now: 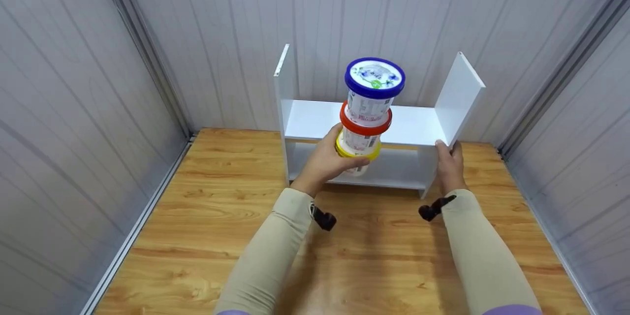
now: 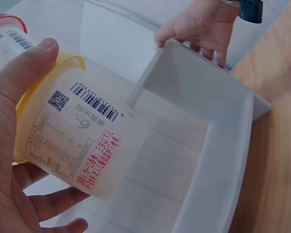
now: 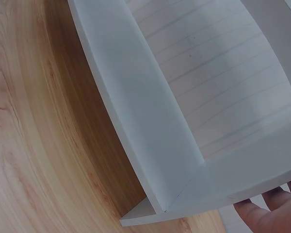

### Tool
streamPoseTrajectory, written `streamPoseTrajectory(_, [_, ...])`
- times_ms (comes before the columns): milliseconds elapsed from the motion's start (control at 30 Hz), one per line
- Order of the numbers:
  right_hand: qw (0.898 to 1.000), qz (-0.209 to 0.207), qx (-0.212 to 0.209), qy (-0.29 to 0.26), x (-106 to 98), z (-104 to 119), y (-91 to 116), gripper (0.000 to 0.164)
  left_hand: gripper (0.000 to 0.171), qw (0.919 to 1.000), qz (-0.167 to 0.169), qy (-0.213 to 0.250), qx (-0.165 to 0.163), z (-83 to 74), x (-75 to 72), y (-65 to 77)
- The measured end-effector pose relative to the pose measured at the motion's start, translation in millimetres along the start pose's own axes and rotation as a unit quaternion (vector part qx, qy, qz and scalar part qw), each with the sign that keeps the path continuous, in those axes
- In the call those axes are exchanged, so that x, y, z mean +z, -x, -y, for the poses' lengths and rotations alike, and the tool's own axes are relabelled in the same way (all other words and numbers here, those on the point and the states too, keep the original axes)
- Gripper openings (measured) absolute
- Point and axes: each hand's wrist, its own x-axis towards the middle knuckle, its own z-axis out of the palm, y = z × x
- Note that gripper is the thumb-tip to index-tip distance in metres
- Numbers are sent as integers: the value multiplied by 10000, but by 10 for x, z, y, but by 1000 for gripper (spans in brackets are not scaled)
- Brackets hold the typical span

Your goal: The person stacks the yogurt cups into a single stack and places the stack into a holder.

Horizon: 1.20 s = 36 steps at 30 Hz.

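Note:
My left hand [image 1: 327, 160] grips the lowest of three stacked tubs, thumb and fingers around its yellow lid. That yellow-lidded tub [image 2: 87, 131] is white, with a barcode and red print. Above it stand a red-lidded tub [image 1: 365, 122] and, on top, a blue-lidded tub [image 1: 375, 78]; the stack leans slightly. The tubs are held in front of a white two-tier shelf [image 1: 315, 113] with upright side panels. My right hand [image 1: 450, 163] holds the front edge of the shelf's right side panel [image 1: 460, 98], just below the upper board.
The shelf stands on a wood-grain surface [image 1: 206, 216], near the back panelled wall [image 1: 236, 34]. Side walls [image 1: 54, 108] close in at left and right. A lower board [image 3: 136, 107] runs across the shelf near its base.

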Motion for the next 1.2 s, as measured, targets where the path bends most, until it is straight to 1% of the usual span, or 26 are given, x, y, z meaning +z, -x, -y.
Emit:
streamPoseTrajectory(133, [10000, -3, 44, -9, -4, -3, -15, 77, 88, 9999, -65, -132, 47, -59, -14, -28])
streamPoseTrajectory(367, [9999, 57, 49, -91, 11, 44, 56, 76, 88, 9989, -165, -426, 38, -170, -39, -90])
streamPoseTrajectory(433, [9999, 64, 39, -126, 9, 36, 47, 76, 88, 9986, -200, -486, 28, -194, -46, -109])
streamPoseTrajectory(633, [10000, -6, -63, 38, -16, 28, 46, 76, 86, 9982, -199, -556, 46, -275, -49, -166])
streamPoseTrajectory(867, [9999, -64, -3, 97, -32, 26, 29, 76, 84, 9976, -195, -642, 147, -398, -46, -243])
streamPoseTrajectory(1100, [9999, -74, 69, 121, -42, -7, 1, 78, 83, 9961, -325, -819, 100, -476, -49, -315])
streamPoseTrajectory(1200, [9998, -77, 94, 133, -45, -35, -30, 79, 84, 9959, -414, -807, 45, -501, -46, -341])
